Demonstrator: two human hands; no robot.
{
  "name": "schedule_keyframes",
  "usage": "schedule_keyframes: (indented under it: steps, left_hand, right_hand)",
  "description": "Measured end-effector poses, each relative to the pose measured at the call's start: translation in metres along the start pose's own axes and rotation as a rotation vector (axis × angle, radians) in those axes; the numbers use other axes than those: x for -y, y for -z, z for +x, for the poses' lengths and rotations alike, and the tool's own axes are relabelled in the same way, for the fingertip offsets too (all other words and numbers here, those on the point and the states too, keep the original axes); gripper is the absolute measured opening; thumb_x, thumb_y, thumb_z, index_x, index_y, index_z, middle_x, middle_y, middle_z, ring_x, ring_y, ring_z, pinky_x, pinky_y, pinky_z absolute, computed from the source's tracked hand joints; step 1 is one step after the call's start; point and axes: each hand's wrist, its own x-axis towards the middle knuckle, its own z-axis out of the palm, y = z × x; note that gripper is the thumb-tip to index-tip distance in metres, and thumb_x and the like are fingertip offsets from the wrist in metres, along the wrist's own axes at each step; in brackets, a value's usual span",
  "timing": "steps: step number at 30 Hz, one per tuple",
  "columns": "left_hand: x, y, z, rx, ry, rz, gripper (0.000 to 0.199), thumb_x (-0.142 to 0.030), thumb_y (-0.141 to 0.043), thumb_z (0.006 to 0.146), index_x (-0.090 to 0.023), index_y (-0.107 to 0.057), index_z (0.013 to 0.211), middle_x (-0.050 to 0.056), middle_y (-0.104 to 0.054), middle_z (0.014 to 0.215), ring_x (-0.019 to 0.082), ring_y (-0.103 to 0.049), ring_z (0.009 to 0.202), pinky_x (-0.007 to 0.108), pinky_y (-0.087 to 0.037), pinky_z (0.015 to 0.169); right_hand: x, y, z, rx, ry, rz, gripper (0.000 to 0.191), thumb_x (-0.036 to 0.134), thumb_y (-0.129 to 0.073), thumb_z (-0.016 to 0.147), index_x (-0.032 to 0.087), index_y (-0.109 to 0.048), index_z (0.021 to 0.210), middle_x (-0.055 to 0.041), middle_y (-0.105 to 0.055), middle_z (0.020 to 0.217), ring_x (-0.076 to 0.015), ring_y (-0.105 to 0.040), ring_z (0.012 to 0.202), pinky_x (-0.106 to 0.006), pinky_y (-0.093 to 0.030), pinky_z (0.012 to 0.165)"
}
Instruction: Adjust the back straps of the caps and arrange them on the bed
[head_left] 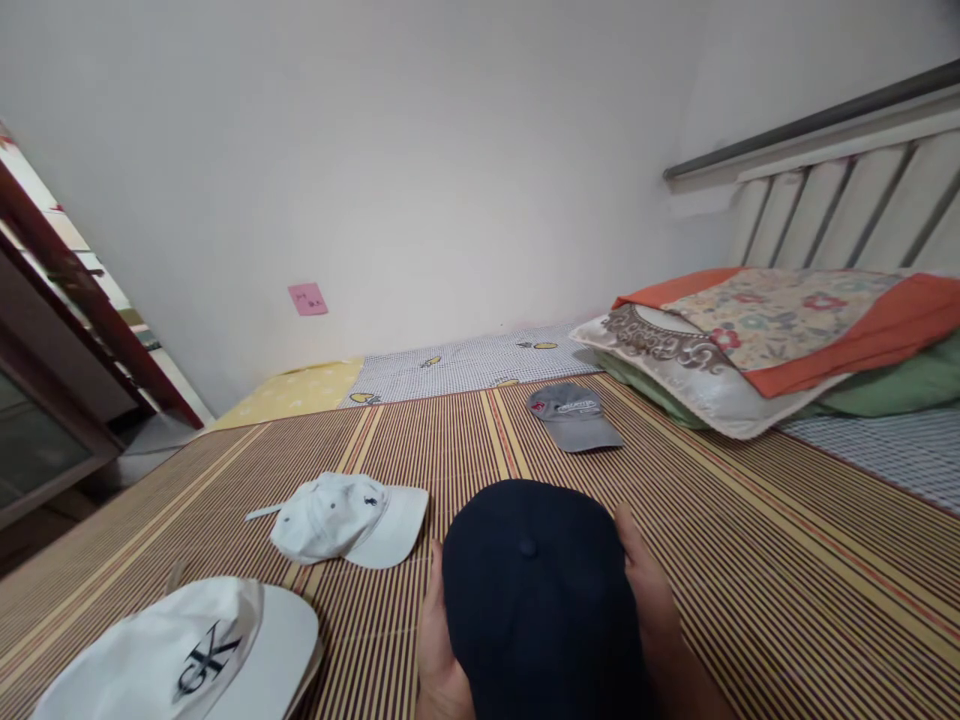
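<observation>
A dark navy baseball cap [536, 590] is held up close in front of me, its crown and top button facing me. My left hand [439, 645] grips its left side and my right hand [652, 600] its right side; the cap hides most of their fingers. Left of my left hand, a white cap [349, 520] with a small dark emblem lies on the striped mat. Nearer, at the lower left, is a white cap with black letters [187, 650]. Beyond the navy cap, a grey cap [574, 415] rests on the mat.
The striped mat [480, 430] covers the bed up to a checked sheet [465, 355] along the wall. Pillows with an orange-edged floral cover [787, 320] are piled at the right, below a radiator [847, 200]. A pink note [307, 299] is on the wall.
</observation>
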Motion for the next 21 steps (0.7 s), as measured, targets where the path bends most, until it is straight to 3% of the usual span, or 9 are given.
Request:
schedule_keyframes:
  steps: [4, 9, 17, 21]
  left_hand:
    - [-0.001, -0.001, 0.002, 0.029, -0.014, -0.008, 0.071, -0.056, -0.010, 0.108, -0.027, -0.065, 0.142, 0.004, -0.049, 0.160, 0.023, -0.020, 0.159, 0.046, 0.004, 0.130]
    - [-0.004, 0.001, 0.003, 0.041, -0.005, -0.033, 0.073, -0.059, -0.008, 0.107, -0.029, -0.063, 0.143, 0.005, -0.048, 0.161, 0.024, -0.025, 0.158, 0.046, 0.003, 0.130]
    - [-0.002, 0.013, 0.002, 0.022, 0.019, -0.053, 0.069, -0.053, -0.010, 0.109, -0.029, -0.068, 0.137, 0.005, -0.056, 0.155, 0.024, -0.030, 0.157, 0.047, 0.001, 0.130]
    - [-0.001, 0.013, 0.003, 0.027, 0.013, -0.061, 0.072, -0.053, -0.007, 0.108, -0.026, -0.066, 0.140, 0.007, -0.059, 0.152, 0.024, -0.032, 0.155, 0.046, 0.000, 0.130]
  right_hand:
    - [-0.001, -0.008, -0.001, 0.025, 0.014, 0.014, 0.074, 0.079, -0.047, 0.093, 0.021, -0.071, 0.132, -0.0146, -0.072, 0.136, -0.0325, -0.055, 0.142, -0.056, -0.035, 0.120]
    - [-0.005, -0.019, 0.000, 0.020, -0.132, -0.008, 0.064, 0.069, -0.046, 0.099, 0.018, -0.075, 0.123, -0.0145, -0.075, 0.130, -0.0310, -0.059, 0.138, -0.055, -0.040, 0.118]
    - [-0.001, -0.003, 0.007, 0.037, -0.094, 0.013, 0.067, 0.074, -0.045, 0.097, 0.019, -0.078, 0.118, -0.0139, -0.075, 0.131, -0.0314, -0.057, 0.139, -0.054, -0.038, 0.120]
    - [0.002, -0.008, 0.008, 0.000, -0.108, 0.053, 0.069, 0.074, -0.044, 0.097, 0.018, -0.078, 0.117, -0.0144, -0.076, 0.129, -0.0315, -0.059, 0.137, -0.054, -0.038, 0.120]
